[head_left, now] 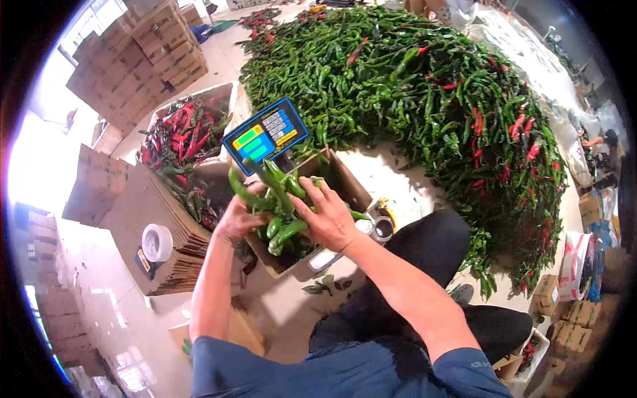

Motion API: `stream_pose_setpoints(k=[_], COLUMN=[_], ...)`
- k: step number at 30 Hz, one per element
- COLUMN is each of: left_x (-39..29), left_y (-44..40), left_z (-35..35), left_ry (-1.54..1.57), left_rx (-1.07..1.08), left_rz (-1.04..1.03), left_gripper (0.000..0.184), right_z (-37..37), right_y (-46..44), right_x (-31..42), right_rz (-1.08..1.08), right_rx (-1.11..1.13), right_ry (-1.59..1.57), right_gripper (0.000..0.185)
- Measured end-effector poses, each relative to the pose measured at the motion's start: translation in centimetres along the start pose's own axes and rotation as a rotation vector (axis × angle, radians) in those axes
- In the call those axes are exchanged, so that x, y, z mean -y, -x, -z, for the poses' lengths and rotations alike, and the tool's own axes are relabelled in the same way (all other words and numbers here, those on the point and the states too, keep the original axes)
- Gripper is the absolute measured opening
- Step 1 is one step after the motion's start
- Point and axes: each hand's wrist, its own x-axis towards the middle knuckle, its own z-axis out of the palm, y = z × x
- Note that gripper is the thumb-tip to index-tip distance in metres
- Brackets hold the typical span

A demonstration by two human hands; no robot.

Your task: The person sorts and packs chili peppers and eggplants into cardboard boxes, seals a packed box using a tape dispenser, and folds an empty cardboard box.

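Observation:
A bunch of long green peppers [279, 192] is gathered between my two hands, above an open cardboard box [350, 178]. My left hand [240, 215] wraps around the bunch from the left, its fingers partly hidden behind the peppers. From the right, my right hand [330, 217] presses on the bunch with curled fingers and the thumb toward it. More green peppers lie below in the box, and their depth is hidden by my hands. Just behind the box stands a weighing scale's display [265, 136] with a keypad and green readouts.
A large heap of green peppers [371, 79] with some red ones covers the floor ahead and right. Red peppers [189, 132] fill a white foam box at left. Flattened cartons [166, 219] carry a tape roll [157, 243]. Another tape dispenser [383, 227] sits beside my right wrist.

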Motion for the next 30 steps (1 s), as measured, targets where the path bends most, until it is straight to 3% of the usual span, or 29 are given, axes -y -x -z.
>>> stream_pose_setpoints(k=[2, 4, 5, 6, 9, 10, 12, 13, 14, 16, 17, 20, 21, 22, 24, 25, 28, 29, 30], left_x=[3.5, 3.7, 3.9, 3.9, 3.1, 2.3, 1.0, 1.2, 1.3, 4.0, 5.1, 1.2, 0.8, 0.3, -0.6, -0.1, 3.0, 3.6, 4.1], left_y=[1.3, 1.5, 1.9, 1.9, 2.3, 2.2, 3.1, 3.0, 2.7, 2.3, 1.9, 1.3, 1.4, 1.2, 0.3, -0.3, -1.6, -1.7, -1.7], left_z=[1.1, 1.3, 0.9, 0.6, 0.1, 0.1, -1.4, -1.7, -2.5, -3.5, -3.6, -4.4, -4.1, -3.7, -3.3, -3.1, -3.8, -3.7, -4.1], left_ry=[0.077, -0.506, -0.553, -0.596, -0.774, -0.795, -0.967, -1.003, -0.931, -1.089, -1.165, -1.122, -1.135, -1.118, -1.067, -0.999, -1.128, -1.081, -1.059], left_rx=[-0.099, -0.036, -0.074, -0.079, -0.053, 0.016, 0.014, 0.093, 0.149, 0.242, 0.218, 0.158, -0.001, -0.11, -0.307, -0.314, -0.09, 0.111, 0.16], left_rz=[0.129, 0.069, 0.055, -0.023, -0.039, -0.006, 0.07, 0.077, 0.106, 0.062, -0.056, 0.169, 0.057, 0.081, -0.119, -0.077, -0.202, -0.004, 0.063], left_gripper=[0.062, 0.053, 0.048, 0.05, 0.065, 0.068, 0.061, 0.062, 0.058, 0.054, 0.052, 0.045, 0.033, 0.025, 0.023, 0.032, 0.057, 0.077, 0.08], right_z=[-0.9, -1.9, -2.3, -2.0, -1.7, -1.3, -0.1, 0.1, 0.4, 0.5, 0.1, 0.8, 1.5, 2.2, 2.8, 4.3, 11.6, 14.4, 17.0], right_y=[-0.2, 0.4, 1.0, 0.8, 0.6, 0.6, 1.1, 1.4, 1.7, 1.9, 2.0, 1.2, 1.3, 1.2, 1.2, 0.1, -1.8, -1.7, -1.0], right_x=[-0.4, -1.3, -1.4, -1.4, -2.1, -2.1, -2.6, -3.3, -4.3, -5.7, -6.0, -5.9, -5.8, -6.0, -7.2, -7.4, -8.6, -9.1, -10.1], right_rz=[0.108, 0.203, 0.163, 0.145, 0.135, 0.122, 0.167, 0.117, 0.071, -0.031, -0.071, -0.069, -0.092, -0.107, -0.105, -0.194, -0.426, -0.501, -0.575], right_rx=[0.173, 0.28, 0.336, 0.428, 0.423, 0.463, 0.629, 0.821, 0.819, 0.698, 0.655, 0.656, 0.658, 0.662, 0.552, 0.465, 0.203, 0.153, 0.1], right_ry=[0.102, 0.129, 0.107, 0.038, -0.071, -0.087, -0.046, 0.03, -0.001, -0.094, -0.047, -0.053, -0.057, -0.059, -0.029, -0.13, -0.347, -0.292, -0.236], right_gripper=[0.049, 0.043, 0.038, 0.038, 0.048, 0.041, 0.04, 0.038, 0.036, 0.043, 0.04, 0.039, 0.04, 0.04, 0.041, 0.039, 0.028, 0.029, 0.031])
